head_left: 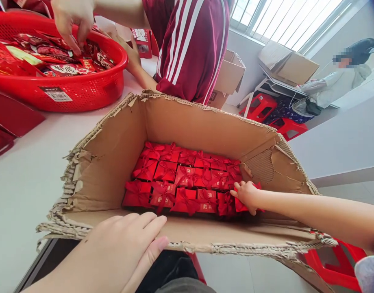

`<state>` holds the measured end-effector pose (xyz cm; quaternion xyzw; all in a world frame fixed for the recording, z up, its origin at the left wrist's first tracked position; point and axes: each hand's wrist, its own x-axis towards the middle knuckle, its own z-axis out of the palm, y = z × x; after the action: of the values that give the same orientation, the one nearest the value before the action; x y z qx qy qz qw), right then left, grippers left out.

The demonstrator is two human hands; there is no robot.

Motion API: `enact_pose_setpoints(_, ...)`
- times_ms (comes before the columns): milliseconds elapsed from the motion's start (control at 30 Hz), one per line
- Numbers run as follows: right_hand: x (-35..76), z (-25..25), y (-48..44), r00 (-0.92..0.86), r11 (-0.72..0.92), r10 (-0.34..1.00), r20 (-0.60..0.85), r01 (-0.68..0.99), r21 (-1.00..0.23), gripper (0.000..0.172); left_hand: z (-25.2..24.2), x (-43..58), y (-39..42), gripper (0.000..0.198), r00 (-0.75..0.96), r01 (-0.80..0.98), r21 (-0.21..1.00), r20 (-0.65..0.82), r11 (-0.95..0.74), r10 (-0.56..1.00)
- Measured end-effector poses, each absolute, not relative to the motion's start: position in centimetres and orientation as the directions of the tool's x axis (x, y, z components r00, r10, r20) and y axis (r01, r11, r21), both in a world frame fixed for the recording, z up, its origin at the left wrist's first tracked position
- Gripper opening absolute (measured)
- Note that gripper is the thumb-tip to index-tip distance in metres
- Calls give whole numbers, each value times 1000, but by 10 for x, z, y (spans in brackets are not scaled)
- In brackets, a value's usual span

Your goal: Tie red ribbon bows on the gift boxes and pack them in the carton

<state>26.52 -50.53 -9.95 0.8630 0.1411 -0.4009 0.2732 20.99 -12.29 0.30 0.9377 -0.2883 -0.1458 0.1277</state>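
Note:
A deep cardboard box [187,116] with ragged rims stands in front of me. Neat rows of small red gift boxes [186,199], tied with red ribbon bows, cover its bottom, several with gold characters. My left hand [135,234] lies over the near rim, fingers inside and thumb along the edge, gripping the cardboard. Reaching inside from the right, my right hand [247,196] is closed on a red gift box at the right end of the nearest row. The hand covers most of that gift box.
A co-worker in a maroon striped sleeve [187,49] reaches with one hand [74,24] into a red plastic basket [83,95] of wrapped packets on the white table [28,179]. Red stools [258,106] and cartons [274,61] stand behind. Another person [333,87] is at far right.

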Motion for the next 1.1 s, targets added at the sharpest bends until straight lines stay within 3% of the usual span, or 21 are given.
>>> enact_pose_setpoints(100, 266, -111, -500, 637, -822, -5, -770, 436, 366, 92, 2, 209, -124, 48, 799, -504, 325, -175, -800, -575)
enact_pose_setpoints(200, 263, -118, -499, 639, -835, -3, -769, 421, 354, 95, 2, 208, -126, 51, 804, -512, 319, -148, -797, -576)
enact_pose_setpoints(333, 257, -113, -510, 628, -846, 78, -775, 453, 282, 102, 1, 207, -126, 48, 806, -506, 327, -148, -798, -572)
enact_pose_setpoints(600, 229, -115, -557, 634, -891, 169, -754, 425, 158, 91, 3, 207, -127, 47, 815, -492, 369, -123, -789, -566)
enact_pose_setpoints(667, 225, -127, -559, 634, -902, 158, -757, 404, 151, 97, 4, 208, -128, 47, 818, -493, 372, -112, -787, -565)
enact_pose_setpoints(800, 237, -133, -556, 637, -916, 149, -757, 377, 137, 130, 6, 209, -127, 48, 814, -500, 343, -128, -795, -567)
enact_pose_setpoints(867, 251, -124, -557, 649, -921, 159, -744, 368, 125, 133, 7, 209, -125, 47, 811, -502, 335, -137, -797, -569)
enact_pose_setpoints(933, 264, -114, -562, 647, -930, 149, -748, 348, 115, 112, 8, 209, -124, 46, 807, -502, 346, -141, -793, -573)
enact_pose_setpoints(1033, 272, -115, -568, 567, -950, 92, -819, 297, 100, 56, 9, 210, -125, 44, 804, -501, 359, -143, -787, -577)
enact_pose_setpoints(1100, 267, -129, -567, 511, -962, 69, -857, 262, 79, 33, 10, 210, -126, 44, 804, -505, 348, -143, -790, -577)
